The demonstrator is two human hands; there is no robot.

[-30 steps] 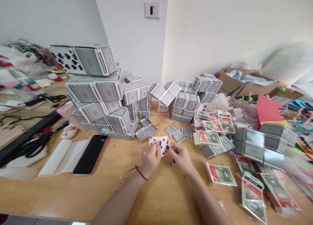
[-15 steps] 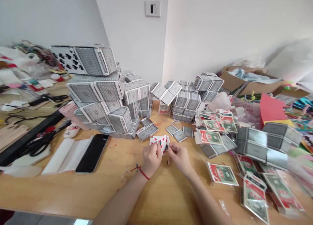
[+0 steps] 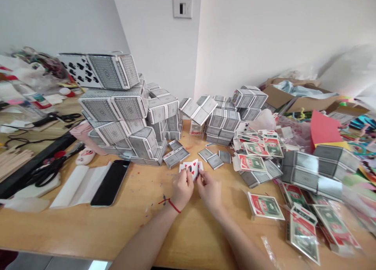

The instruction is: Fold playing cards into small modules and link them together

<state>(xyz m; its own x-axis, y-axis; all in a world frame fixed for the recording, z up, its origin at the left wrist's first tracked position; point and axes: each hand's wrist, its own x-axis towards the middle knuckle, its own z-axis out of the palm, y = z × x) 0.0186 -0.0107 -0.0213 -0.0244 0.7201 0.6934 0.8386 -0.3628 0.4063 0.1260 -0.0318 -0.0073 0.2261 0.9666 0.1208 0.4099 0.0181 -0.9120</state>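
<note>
Both hands meet over the wooden table [image 3: 96,231] at its middle. My left hand [image 3: 182,188], with a red string on the wrist, pinches a small fan of red-heart playing cards [image 3: 191,168] held face up. My right hand [image 3: 209,189] is closed on the same cards from the right side. Just beyond the cards lie loose folded grey-backed card pieces [image 3: 212,159] and a folded pair of grey-backed cards [image 3: 175,157]. A tall stack of cubes built from grey-backed cards [image 3: 117,105] stands to the far left of my hands.
A black phone [image 3: 110,182] and white paper [image 3: 78,186] lie left of my hands. Scissors [image 3: 44,172] sit further left. Red-and-green card packs [image 3: 265,206] and more card cubes [image 3: 311,170] crowd the right. A smaller cube pile [image 3: 226,119] stands by the wall.
My hands and the cards have drawn slightly closer together; the right hand has closed in on the fan. The view has shifted a little.
</note>
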